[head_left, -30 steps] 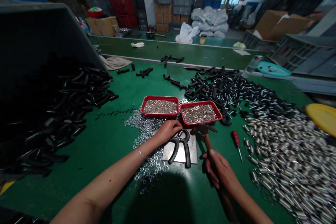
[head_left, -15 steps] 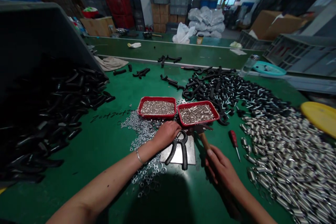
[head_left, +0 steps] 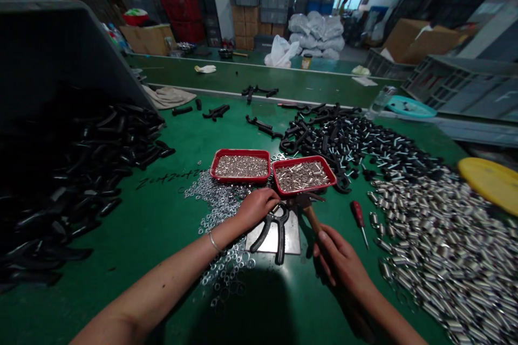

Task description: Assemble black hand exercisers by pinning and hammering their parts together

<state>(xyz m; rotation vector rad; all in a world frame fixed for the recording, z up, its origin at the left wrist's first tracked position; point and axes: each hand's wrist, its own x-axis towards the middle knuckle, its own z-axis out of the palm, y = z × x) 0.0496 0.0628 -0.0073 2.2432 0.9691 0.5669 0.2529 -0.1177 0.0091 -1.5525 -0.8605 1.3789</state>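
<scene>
In the head view, a black spring clamp (head_left: 280,240) lies on a small metal plate (head_left: 292,242), its two handles spread towards me. My left hand (head_left: 259,207) is closed at the clamp's upper end, fingertips pressed together on it; whether they also pinch a small part is hidden. My right hand (head_left: 342,256) is wrapped round the wooden handle of a hammer (head_left: 311,218), whose head is just right of the clamp's top. Beyond the hands sit two red trays, one with small metal bits (head_left: 242,178) and one with metal pins (head_left: 301,191).
Loose metal rings (head_left: 218,210) spread left of the plate. A red screwdriver (head_left: 358,214) and a heap of metal springs (head_left: 441,259) are on the right. Black clamp parts (head_left: 335,132) lie behind, and a large bin (head_left: 76,5) of black handles is at left.
The clamp's handles have swung slightly left and towards me on the plate. The hammer stays beside it, and both hands have barely moved.
</scene>
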